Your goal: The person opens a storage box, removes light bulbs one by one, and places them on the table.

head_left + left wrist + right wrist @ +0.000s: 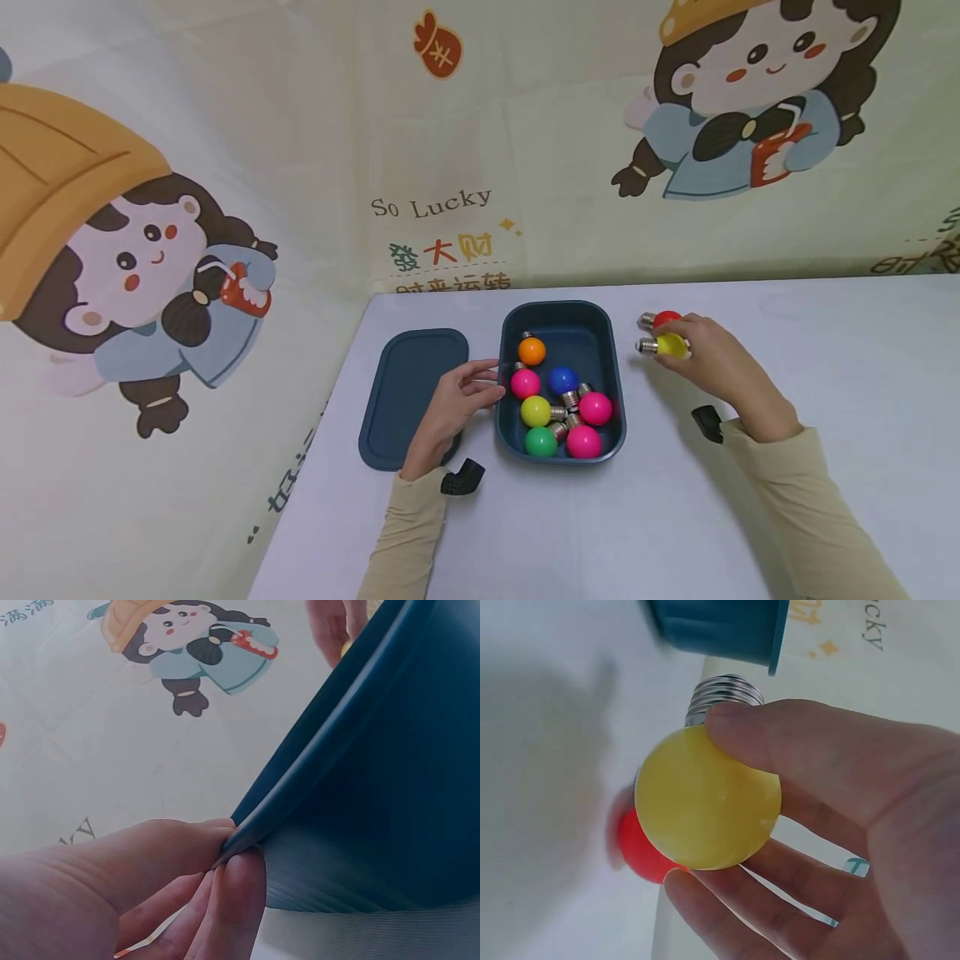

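Note:
My right hand (712, 357) holds a yellow light bulb (709, 799) between thumb and fingers, its metal screw base pointing left toward the bin in the head view. Just behind it a red light bulb (666, 317) lies on the table, partly covered by the yellow one in the right wrist view. At the dark blue bin (619, 367), my left hand (457, 400) pinches the left rim, thumb on one side and fingers on the other in the left wrist view. Inside the bin lie several coloured bulbs, among them an orange bulb (532, 351), a blue bulb (563, 380) and a green bulb (541, 442).
A dark blue lid (411, 392) lies flat left of the bin, partly under my left forearm. The white table (600, 533) ends at a patterned cloth backdrop (555, 233) behind. More cloth hangs along the left side.

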Available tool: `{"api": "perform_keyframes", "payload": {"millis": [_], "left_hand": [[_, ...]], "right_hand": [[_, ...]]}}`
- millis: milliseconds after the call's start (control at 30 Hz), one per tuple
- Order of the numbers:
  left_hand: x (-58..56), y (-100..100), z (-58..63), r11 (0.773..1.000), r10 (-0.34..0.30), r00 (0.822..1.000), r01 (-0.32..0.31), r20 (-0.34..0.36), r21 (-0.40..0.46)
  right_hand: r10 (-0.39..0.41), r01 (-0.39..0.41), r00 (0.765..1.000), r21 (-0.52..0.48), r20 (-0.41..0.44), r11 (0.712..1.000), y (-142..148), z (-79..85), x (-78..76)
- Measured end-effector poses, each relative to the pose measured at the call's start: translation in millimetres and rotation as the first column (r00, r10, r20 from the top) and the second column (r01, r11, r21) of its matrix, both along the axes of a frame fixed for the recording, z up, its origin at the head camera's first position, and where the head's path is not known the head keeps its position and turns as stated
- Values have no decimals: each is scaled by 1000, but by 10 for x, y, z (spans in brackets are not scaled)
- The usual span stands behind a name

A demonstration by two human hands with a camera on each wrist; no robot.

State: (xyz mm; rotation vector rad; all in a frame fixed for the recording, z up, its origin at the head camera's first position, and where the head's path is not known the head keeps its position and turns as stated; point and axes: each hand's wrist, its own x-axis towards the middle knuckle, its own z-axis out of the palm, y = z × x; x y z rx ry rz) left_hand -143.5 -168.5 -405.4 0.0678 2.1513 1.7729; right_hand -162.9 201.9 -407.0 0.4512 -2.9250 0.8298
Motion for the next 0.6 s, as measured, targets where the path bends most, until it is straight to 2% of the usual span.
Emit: {"api": "perform_keyframes", "payload": {"millis": [267, 600], "left_hand": [[-39, -5, -2, 1000, -6, 1000, 6, 13, 5], [-80, -10, 1, 1000, -3, 1000, 3, 10, 1]], "right_hand": [[-2, -1, 998, 41, 64, 999, 52, -70, -36], [-5, 3, 997, 39, 73, 999, 103, -141, -87]]}}
